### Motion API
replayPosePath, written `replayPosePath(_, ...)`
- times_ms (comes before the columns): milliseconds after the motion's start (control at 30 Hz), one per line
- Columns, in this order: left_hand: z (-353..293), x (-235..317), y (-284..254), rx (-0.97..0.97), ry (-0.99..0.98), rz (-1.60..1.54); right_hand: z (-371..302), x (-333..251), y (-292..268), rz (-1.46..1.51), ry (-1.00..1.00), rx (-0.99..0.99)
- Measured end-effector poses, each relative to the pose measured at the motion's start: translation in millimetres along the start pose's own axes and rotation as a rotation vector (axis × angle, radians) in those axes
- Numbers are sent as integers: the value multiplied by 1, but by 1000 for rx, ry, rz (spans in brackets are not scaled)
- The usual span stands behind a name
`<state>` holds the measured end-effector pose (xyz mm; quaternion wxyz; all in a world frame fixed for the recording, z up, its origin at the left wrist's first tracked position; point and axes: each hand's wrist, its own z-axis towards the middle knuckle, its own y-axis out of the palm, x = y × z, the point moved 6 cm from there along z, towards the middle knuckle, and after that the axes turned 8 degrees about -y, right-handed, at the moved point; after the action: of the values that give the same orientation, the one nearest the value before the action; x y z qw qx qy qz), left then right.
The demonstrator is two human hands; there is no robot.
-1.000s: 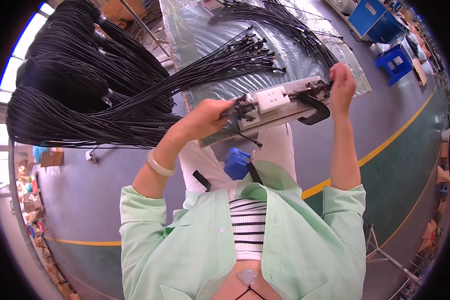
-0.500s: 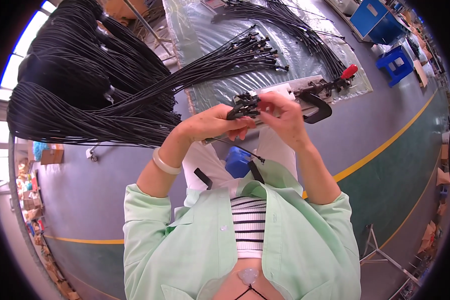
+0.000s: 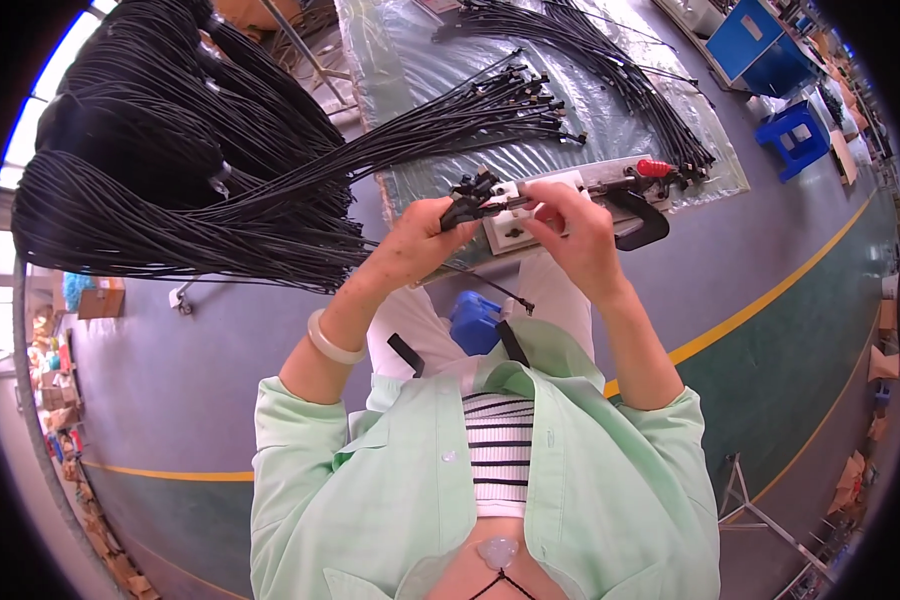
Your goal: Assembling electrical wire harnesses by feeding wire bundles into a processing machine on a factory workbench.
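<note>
My left hand [image 3: 420, 240] is closed around a bunch of black cable ends [image 3: 470, 195], whose connectors poke up past the fingers. The thumb and forefinger of my right hand [image 3: 578, 235] come together at a white block fixture [image 3: 515, 228]. A thin dark piece runs from the bunch toward those fingertips, but what they pinch is hidden. Right of the block sits a toggle clamp with a red handle [image 3: 653, 168], on the same metal plate. A black C-clamp [image 3: 645, 222] grips the plate's near side. One loose cable end [image 3: 515, 300] hangs below my left hand.
A thick mass of black cables [image 3: 160, 160] hangs at the left, its ends fanned over the plastic-covered table [image 3: 410, 90]. Another cable bundle [image 3: 620, 75] lies at the far right of the table. A blue stool [image 3: 792, 140] stands on the floor beyond.
The red clamp handle has swung left and down. My left hand has turned and drawn slightly left, uncovering more of the white block. My right fingers stay by the fixture.
</note>
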<state>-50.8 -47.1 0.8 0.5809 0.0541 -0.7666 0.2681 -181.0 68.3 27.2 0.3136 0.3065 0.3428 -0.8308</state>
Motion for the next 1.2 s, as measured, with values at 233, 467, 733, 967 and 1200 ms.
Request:
replayPosePath(233, -3, 5, -1, -109, 60, 53, 7, -10, -2, -542, -359, -64)
replayPosePath(467, -11, 15, 9, 177, 548, 596, 14, -1, -23, -632, -276, -66)
replayPosePath(733, 4, 7, 14, 15, 433, 672, 10, 55, -110, -914, -64, 121)
replayPosePath(967, 18, 16, 16, -76, 436, 752, 13, 111, -199, 16, 216, 746)
replayPosePath(1200, 20, 23, 18, -205, 247, 856, 9, 116, -188, 447, 147, 819)
